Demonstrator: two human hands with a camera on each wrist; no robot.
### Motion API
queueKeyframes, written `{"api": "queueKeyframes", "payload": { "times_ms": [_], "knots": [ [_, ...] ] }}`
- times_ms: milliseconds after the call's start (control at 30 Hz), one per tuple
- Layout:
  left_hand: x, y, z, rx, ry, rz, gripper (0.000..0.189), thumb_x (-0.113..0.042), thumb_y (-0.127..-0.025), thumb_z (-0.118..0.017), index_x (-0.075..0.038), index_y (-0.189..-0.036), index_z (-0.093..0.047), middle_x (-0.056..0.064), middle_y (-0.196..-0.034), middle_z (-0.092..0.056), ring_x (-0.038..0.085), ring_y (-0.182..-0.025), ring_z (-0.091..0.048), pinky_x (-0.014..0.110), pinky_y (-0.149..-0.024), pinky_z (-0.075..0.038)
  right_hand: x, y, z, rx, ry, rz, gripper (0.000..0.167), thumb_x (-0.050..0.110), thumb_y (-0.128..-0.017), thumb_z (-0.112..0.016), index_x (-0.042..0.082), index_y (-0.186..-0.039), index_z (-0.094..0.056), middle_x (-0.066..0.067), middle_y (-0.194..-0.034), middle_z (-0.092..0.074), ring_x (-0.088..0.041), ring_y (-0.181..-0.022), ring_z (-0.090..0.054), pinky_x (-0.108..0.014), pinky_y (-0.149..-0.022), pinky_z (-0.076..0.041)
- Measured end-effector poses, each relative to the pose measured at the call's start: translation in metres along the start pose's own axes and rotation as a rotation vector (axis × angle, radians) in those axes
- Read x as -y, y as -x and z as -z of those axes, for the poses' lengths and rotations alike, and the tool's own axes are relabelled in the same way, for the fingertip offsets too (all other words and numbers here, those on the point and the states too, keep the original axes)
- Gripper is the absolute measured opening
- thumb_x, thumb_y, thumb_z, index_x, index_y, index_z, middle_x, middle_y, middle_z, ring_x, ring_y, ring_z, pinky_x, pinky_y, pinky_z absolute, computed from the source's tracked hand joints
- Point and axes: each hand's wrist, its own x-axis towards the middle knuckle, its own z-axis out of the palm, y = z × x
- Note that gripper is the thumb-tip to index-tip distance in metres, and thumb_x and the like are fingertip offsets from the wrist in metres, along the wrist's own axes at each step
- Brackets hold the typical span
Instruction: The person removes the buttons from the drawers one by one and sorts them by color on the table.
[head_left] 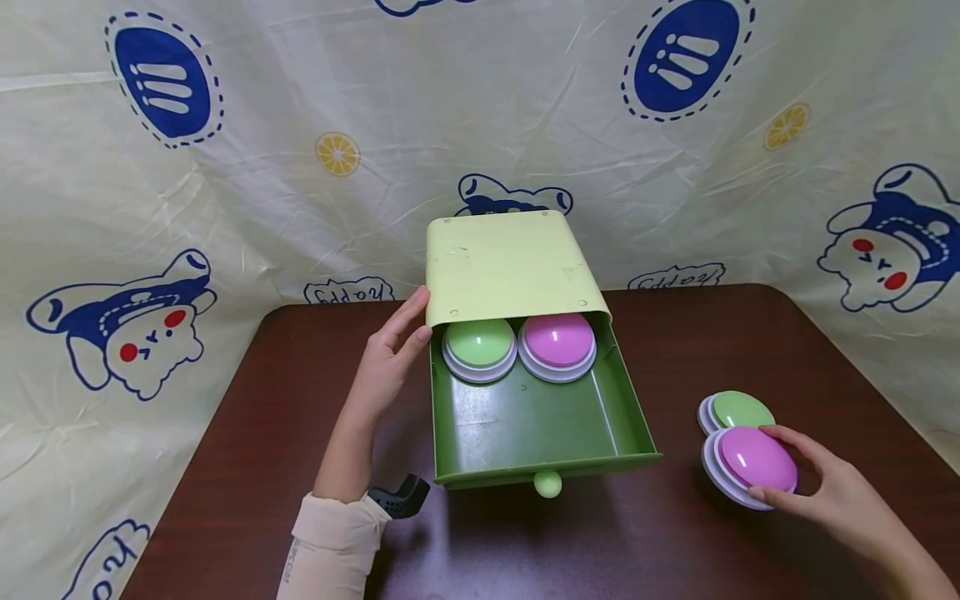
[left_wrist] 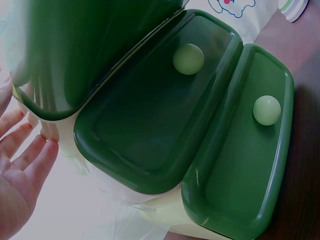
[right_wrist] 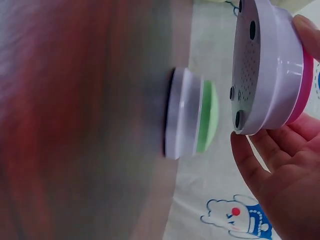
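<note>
My right hand [head_left: 851, 496] holds a pink push button [head_left: 756, 458] with a white base by its edges, thumb on one side and fingers on the other. In the right wrist view its perforated underside with dark feet shows, and the button is up off the table. Behind it a green push button [head_left: 742, 408] stands on the table. My left hand [head_left: 384, 358] rests its straight fingers against the left side of a pale-yellow cabinet [head_left: 510, 258]. The cabinet's green top drawer [head_left: 540, 429] is pulled out. At its back sit another green button [head_left: 480, 343] and another pink button [head_left: 558, 340].
Two lower green drawers, one with a round knob [left_wrist: 188, 59] and one with a second knob [left_wrist: 267, 110], are closed beneath the pulled-out drawer. A brown table [head_left: 675, 542] carries everything. A printed cloth [head_left: 262, 208] hangs behind it.
</note>
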Motion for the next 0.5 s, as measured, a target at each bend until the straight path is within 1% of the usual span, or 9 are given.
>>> {"api": "queueKeyframes", "payload": {
  "times_ms": [67,100,133,167,200,267,300,400,500],
  "knots": [
    [0.0,0.0,0.0,-0.001,-0.002,-0.003,0.045,-0.003,-0.091,-0.051,0.001,-0.134,-0.039,0.009,-0.141,-0.034,0.01,-0.129,-0.027,0.028,-0.104,-0.023,-0.003,0.001,-0.001,0.007,0.026,-0.004,0.075,0.023,-0.07,-0.078,0.0,-0.129,-0.039,-0.026,-0.121,-0.044,-0.002,-0.098,-0.038,-0.005,-0.064,-0.032],
    [0.0,0.0,0.0,0.0,-0.003,-0.005,0.045,-0.003,-0.091,-0.051,0.001,-0.134,-0.039,0.009,-0.141,-0.034,0.01,-0.129,-0.027,0.028,-0.104,-0.022,-0.005,0.002,-0.001,0.014,0.032,-0.011,0.075,0.024,-0.07,-0.078,-0.001,-0.129,-0.039,-0.028,-0.12,-0.044,-0.001,-0.097,-0.039,-0.005,-0.063,-0.033],
    [0.001,0.0,0.0,0.0,-0.004,-0.007,0.045,-0.003,-0.091,-0.051,0.001,-0.134,-0.039,0.009,-0.141,-0.034,0.01,-0.129,-0.027,0.028,-0.104,-0.022,-0.007,0.002,-0.001,0.019,0.037,-0.016,0.076,0.025,-0.07,-0.078,-0.001,-0.129,-0.039,-0.028,-0.12,-0.043,0.0,-0.096,-0.039,-0.005,-0.062,-0.034],
    [0.001,0.0,0.0,0.0,-0.004,-0.007,0.045,-0.003,-0.091,-0.051,0.001,-0.134,-0.039,0.009,-0.141,-0.034,0.01,-0.129,-0.027,0.028,-0.104,-0.022,-0.008,0.003,-0.002,0.013,0.038,-0.012,0.076,0.024,-0.069,-0.078,-0.002,-0.129,-0.039,-0.028,-0.119,-0.044,0.007,-0.091,-0.038,-0.005,-0.062,-0.034],
    [0.001,0.0,0.0,0.0,-0.005,-0.009,0.045,-0.003,-0.091,-0.051,0.001,-0.134,-0.039,0.009,-0.141,-0.034,0.01,-0.129,-0.027,0.028,-0.104,-0.022,-0.01,0.004,-0.002,0.007,0.036,-0.002,0.075,0.023,-0.069,-0.079,-0.002,-0.128,-0.04,-0.028,-0.118,-0.045,0.01,-0.09,-0.038,-0.005,-0.062,-0.034],
    [0.001,0.0,0.0,0.0,-0.008,-0.011,0.044,-0.003,-0.091,-0.051,0.001,-0.134,-0.039,0.009,-0.141,-0.034,0.01,-0.129,-0.027,0.028,-0.104,-0.022,-0.013,0.005,-0.003,0.0,0.029,0.01,0.074,0.021,-0.068,-0.079,-0.003,-0.127,-0.04,-0.016,-0.116,-0.048,0.015,-0.087,-0.037,-0.004,-0.062,-0.035],
    [0.001,0.0,0.0,-0.001,-0.008,-0.012,0.044,-0.003,-0.091,-0.05,0.001,-0.134,-0.039,0.009,-0.141,-0.034,0.011,-0.129,-0.027,0.028,-0.104,-0.022,-0.015,0.006,-0.003,-0.01,0.02,0.023,0.074,0.02,-0.068,-0.08,-0.003,-0.126,-0.041,-0.007,-0.115,-0.049,0.02,-0.084,-0.033,-0.004,-0.062,-0.035],
    [0.001,0.0,0.0,-0.003,-0.01,-0.013,0.044,-0.003,-0.091,-0.05,0.001,-0.134,-0.04,0.009,-0.14,-0.034,0.011,-0.129,-0.027,0.028,-0.104,-0.022,-0.02,0.007,-0.004,-0.023,-0.006,0.054,0.072,0.017,-0.067,-0.08,-0.003,-0.125,-0.042,0.023,-0.109,-0.041,0.02,-0.085,-0.034,-0.003,-0.063,-0.035],
    [0.001,0.0,0.0,-0.002,-0.006,-0.011,0.044,-0.003,-0.091,-0.05,0.001,-0.134,-0.039,0.009,-0.14,-0.034,0.011,-0.129,-0.027,0.028,-0.104,-0.022,-0.024,0.009,-0.004,-0.022,-0.03,0.071,0.07,0.013,-0.067,-0.079,-0.004,-0.124,-0.042,0.036,-0.103,-0.032,0.019,-0.086,-0.036,-0.003,-0.063,-0.035]
  ]
}}
